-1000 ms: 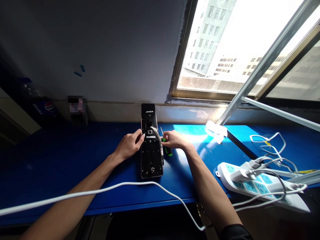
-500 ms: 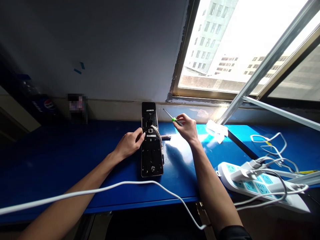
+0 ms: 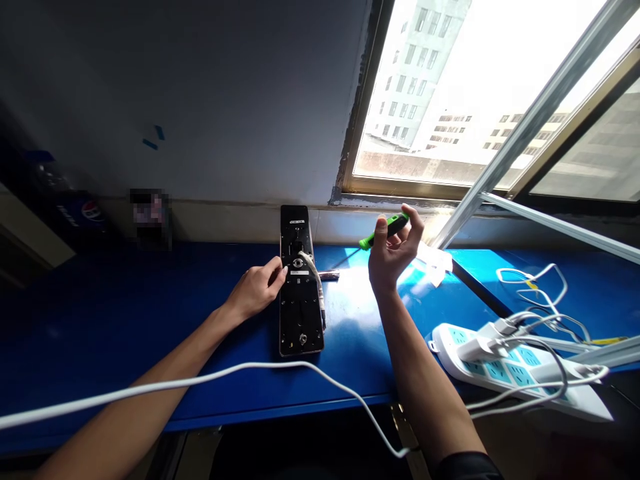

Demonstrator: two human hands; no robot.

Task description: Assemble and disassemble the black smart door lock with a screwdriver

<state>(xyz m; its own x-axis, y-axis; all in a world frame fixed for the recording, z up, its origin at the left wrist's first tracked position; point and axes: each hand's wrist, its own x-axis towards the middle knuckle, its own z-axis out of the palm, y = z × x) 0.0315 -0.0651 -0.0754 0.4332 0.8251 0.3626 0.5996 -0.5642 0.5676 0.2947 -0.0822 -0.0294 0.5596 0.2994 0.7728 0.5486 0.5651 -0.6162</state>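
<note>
A long black door lock panel [image 3: 300, 317] lies on the blue table, its back face up, with screws, a round fitting and a pale wrapped cable [image 3: 314, 272] along its right side. A dark bar sticks out from under its right edge, probably a handle [image 3: 331, 275]. My left hand [image 3: 259, 287] pinches the panel's left edge near the middle, thumb on top. Held up to the right of the panel, my right hand [image 3: 393, 253] has a green and black screwdriver [image 3: 383, 232] between thumb and fingers. The screwdriver's thin shaft slants down and left, clear of the panel.
A white power strip [image 3: 447, 343] with plugs and tangled cables sits at the right. A white cable [image 3: 250, 365] crosses in front of my left forearm. White paper [image 3: 434, 265] and a metal frame [image 3: 465, 193] are by the window; a Pepsi bottle [image 3: 83, 213] stands far left.
My right hand has turned over and shifted right; the screwdriver's tip, pointing up and left before, now points down and left. My left hand keeps its hold on the panel.
</note>
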